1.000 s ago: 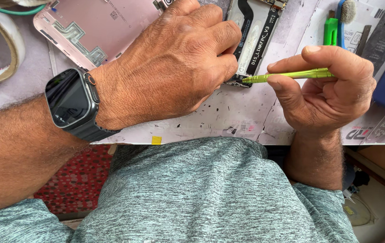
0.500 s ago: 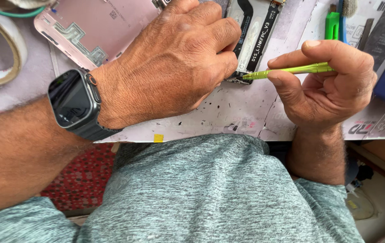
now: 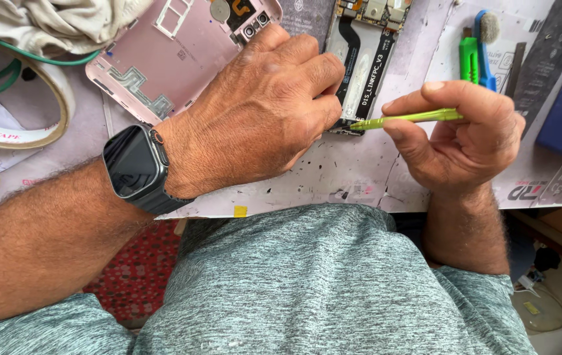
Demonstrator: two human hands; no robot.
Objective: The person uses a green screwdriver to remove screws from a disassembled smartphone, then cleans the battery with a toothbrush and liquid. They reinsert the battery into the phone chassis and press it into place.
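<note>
Tool (image 3: 412,118): lime green. Phone back cover (image 3: 163,59): pink. Watch (image 3: 133,167): black. Shirt (image 3: 320,283): mottled grey-green. Brush (image 3: 485,46): blue handle. Cloth (image 3: 130,276) below table: red, patterned.

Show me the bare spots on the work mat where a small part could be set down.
Bare mat runs along the near edge, between left hand and right hand. Crowded: pink back cover, opened phone, green tool, tape roll at far left.

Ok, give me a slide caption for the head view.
Left hand steadies an opened phone while right hand works a green tool at its lower edge.
</note>
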